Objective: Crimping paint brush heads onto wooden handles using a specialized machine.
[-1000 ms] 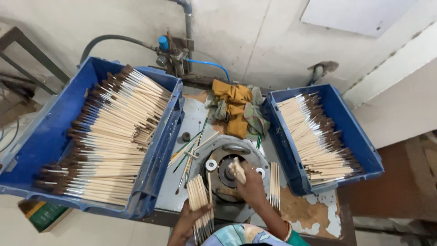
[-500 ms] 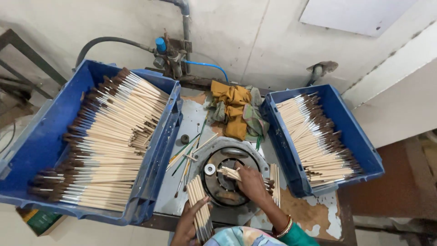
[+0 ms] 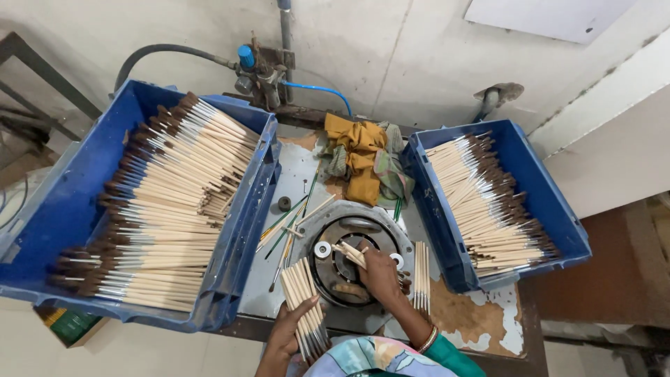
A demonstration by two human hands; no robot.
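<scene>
The left hand [image 3: 286, 334] is closed around a bundle of pale wooden brushes [image 3: 305, 307] at the near edge of the metal table [image 3: 296, 174]. The bundle's long axis runs near-to-far with a slight lean to the left — the bare wooden handle ends point up and away toward the wall, the darker ends point down toward the person, fanned out just past the fingers.

The right hand [image 3: 380, 274] rests over the round machine fixture [image 3: 352, 258] at the table's middle, its fingers pinched on a few brush handles [image 3: 351, 253]. These lie almost crosswise to the bundle, slanting from the hand up and leftward over the dark centre of the fixture, their free ends pointing to the left. A white ring [image 3: 322, 249] sits on the fixture's rim just beside them.

A short row of brushes [image 3: 421, 274] lies flat just right of the fixture, long axes near-to-far. Loose green and wooden sticks [image 3: 287, 227] lie scattered left of it.

The big blue crate [image 3: 77, 188] on the left holds many brushes laid roughly side to side, dark tips to the left. The smaller blue crate [image 3: 537, 188] on the right holds more, dark tips to the right. Crumpled yellow and green cloths [image 3: 363, 160] lie between the crates at the table's far end.
</scene>
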